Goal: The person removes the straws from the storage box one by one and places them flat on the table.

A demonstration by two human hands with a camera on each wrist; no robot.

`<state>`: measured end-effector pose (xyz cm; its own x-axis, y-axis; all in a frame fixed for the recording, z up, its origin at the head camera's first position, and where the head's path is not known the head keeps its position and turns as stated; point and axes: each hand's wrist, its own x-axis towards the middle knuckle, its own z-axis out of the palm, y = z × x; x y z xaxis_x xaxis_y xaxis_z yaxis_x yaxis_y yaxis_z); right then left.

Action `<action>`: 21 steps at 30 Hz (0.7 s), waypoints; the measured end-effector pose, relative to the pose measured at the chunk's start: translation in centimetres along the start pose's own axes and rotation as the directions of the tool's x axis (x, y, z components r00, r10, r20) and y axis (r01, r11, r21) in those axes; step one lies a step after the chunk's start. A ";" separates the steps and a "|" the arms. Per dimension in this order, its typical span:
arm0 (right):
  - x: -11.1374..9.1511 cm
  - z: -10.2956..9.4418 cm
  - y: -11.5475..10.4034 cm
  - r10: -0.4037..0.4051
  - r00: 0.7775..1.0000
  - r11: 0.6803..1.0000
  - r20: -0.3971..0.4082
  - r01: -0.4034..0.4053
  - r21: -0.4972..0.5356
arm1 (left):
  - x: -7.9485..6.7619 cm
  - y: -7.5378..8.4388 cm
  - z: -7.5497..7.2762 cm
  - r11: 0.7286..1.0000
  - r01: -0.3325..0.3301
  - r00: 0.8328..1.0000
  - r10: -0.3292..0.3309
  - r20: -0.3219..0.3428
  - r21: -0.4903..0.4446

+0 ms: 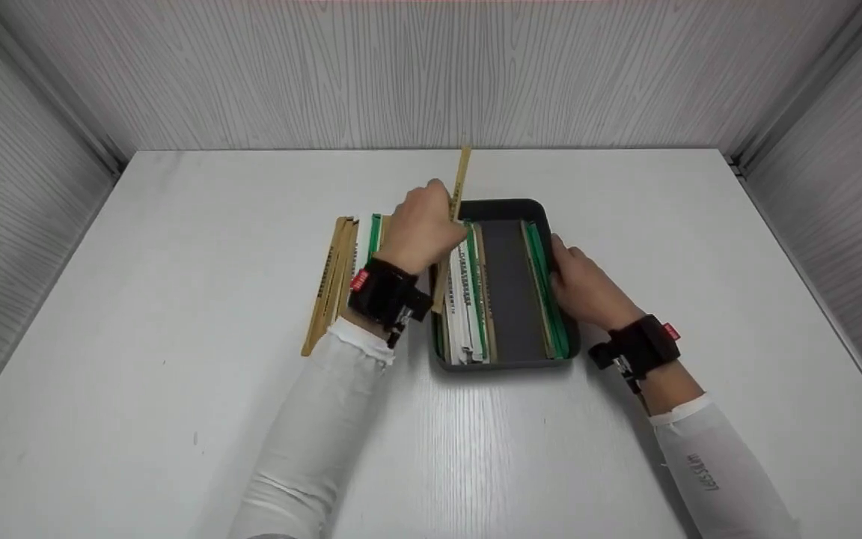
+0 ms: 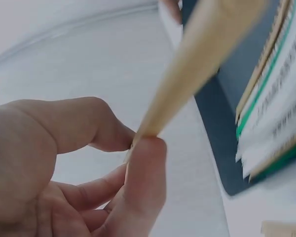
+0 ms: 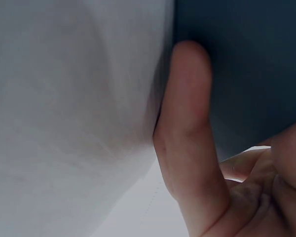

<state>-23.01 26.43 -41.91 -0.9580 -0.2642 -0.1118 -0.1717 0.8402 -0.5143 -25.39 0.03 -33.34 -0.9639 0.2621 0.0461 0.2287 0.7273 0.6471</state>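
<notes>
My left hand (image 1: 425,228) pinches a slim tan paper packet (image 1: 462,176) between thumb and fingertips, above the left side of a dark grey tray (image 1: 509,322). In the left wrist view, the pinched packet (image 2: 197,59) slants up and away from the fingertips. Inside the tray, slim white packets (image 1: 461,299) stand with tan and green ones along the left; green packets (image 1: 548,299) line the right wall. My right hand (image 1: 588,288) rests against the tray's right outer side. One straight finger (image 3: 190,98) presses on the tray wall in the right wrist view.
Left of the tray, a row of tan packets (image 1: 331,277) lies with white and green ones, partly hidden behind my left hand and wrist. The white table (image 1: 199,314) meets grey wood-grain panels (image 1: 401,82) at the back and sides.
</notes>
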 end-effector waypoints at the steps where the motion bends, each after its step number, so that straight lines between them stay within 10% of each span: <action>1: 0.0 0.0 0.0 0.000 1.000 1.000 0.001 0.000 0.001 | -0.2 -0.5 -0.4 1.000 0.005 1.000 -0.006 -0.017 -0.003; 12: -0.1 -0.2 -0.2 0.001 1.000 1.000 0.014 -0.001 0.005 | -2.0 -6.3 0.3 0.989 0.124 0.991 -0.120 -0.050 0.081; 21: 0.1 0.0 -0.2 0.008 1.000 1.000 0.012 -0.008 0.030 | -2.2 -7.7 2.8 0.977 0.167 0.986 -0.167 -0.008 0.134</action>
<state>-23.04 26.27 -41.83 -0.9564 -0.2634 -0.1264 -0.1568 0.8279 -0.5385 -24.61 -4.40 -40.52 -0.9897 0.1314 -0.0565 0.0807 0.8392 0.5377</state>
